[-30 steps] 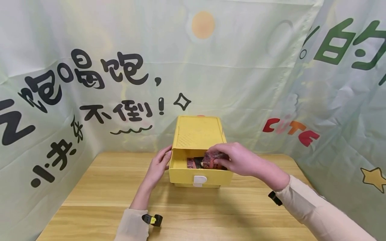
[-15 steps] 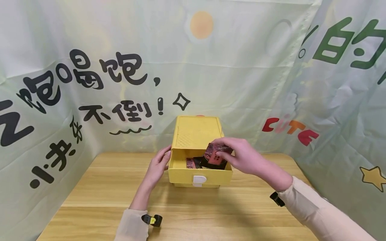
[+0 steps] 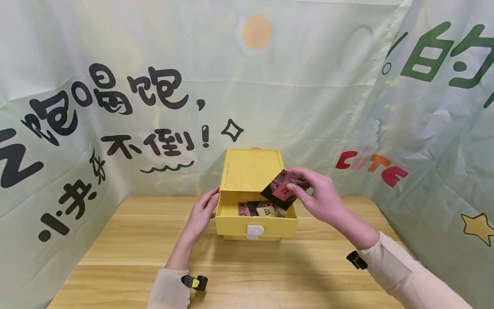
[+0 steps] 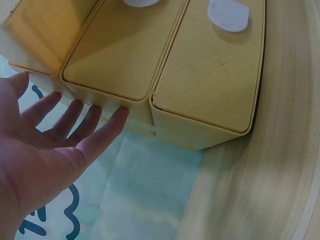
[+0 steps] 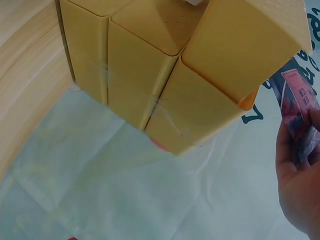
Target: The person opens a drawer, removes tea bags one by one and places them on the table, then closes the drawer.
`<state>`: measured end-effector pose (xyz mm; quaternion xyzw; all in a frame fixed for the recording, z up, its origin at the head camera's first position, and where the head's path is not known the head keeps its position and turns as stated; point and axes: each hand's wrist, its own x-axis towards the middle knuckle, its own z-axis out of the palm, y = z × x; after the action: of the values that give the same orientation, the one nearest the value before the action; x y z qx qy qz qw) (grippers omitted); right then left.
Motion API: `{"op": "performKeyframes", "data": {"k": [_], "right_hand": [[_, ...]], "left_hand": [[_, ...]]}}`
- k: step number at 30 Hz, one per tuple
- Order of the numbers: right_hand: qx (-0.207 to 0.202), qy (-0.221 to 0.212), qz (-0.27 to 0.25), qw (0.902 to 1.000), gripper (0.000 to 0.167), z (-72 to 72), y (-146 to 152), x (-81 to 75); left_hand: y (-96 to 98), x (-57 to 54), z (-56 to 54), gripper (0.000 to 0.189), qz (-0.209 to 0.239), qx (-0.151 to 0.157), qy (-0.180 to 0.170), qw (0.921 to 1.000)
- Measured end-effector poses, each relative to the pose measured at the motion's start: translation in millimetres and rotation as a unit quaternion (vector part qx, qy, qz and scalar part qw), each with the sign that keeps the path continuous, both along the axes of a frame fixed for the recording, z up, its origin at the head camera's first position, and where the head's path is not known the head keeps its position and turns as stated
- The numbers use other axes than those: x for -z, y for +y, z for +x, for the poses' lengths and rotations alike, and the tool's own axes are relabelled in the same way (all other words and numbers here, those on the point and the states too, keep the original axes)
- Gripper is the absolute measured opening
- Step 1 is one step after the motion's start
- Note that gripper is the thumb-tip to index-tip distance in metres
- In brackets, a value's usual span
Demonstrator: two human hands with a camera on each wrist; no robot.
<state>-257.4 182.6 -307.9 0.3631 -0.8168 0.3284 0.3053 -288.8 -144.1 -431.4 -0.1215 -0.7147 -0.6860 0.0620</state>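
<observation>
At frame centre, the left hand (image 3: 202, 210) touches a yellow drawer box (image 3: 251, 169) on the bench (image 3: 247, 274); just right, the right hand (image 3: 320, 193) pinches a dark packet (image 3: 278, 191) above its pulled-out drawer (image 3: 233, 226).

A packet (image 3: 281, 191) loses its far end behind the fingers of the right hand (image 3: 322, 197) in the head view; the right wrist view's edge crops both. Other packets (image 3: 266, 211) sit half hidden behind the front of the drawer (image 3: 231, 226), their number impossible to tell and most of their print too small to read. The left hand (image 3: 203, 211), some fingertips obscured at the side of the cabinet (image 3: 252, 167), is cropped at left in its own wrist view, where the top edge trims a handle (image 4: 141, 2) to a sliver. Frame edges also cut both sleeves (image 3: 409, 270), the near desk (image 3: 270, 296) and the curtain (image 3: 308, 107) lettering at either side.
</observation>
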Motion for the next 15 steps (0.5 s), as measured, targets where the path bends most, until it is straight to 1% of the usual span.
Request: {"op": "performKeyframes", "data": {"k": [3, 10, 15], "right_hand": [[0.010, -0.003, -0.024, 0.9996, 0.036, 0.3, 2, -0.6], [0.040, -0.006, -0.054, 0.9977, 0.038, -0.2, 12, 0.0], [0.047, -0.016, -0.085, 0.9952, 0.040, 2.0, 20, -0.3]], "left_hand": [[0.3, -0.2, -0.3, 0.048, 0.002, 0.001, -0.001, 1.0000], [0.5, -0.3, -0.4, 0.048, 0.002, 0.002, -0.001, 1.0000], [0.4, 0.1, -0.6, 0.048, 0.004, 0.003, 0.001, 1.0000]]}}
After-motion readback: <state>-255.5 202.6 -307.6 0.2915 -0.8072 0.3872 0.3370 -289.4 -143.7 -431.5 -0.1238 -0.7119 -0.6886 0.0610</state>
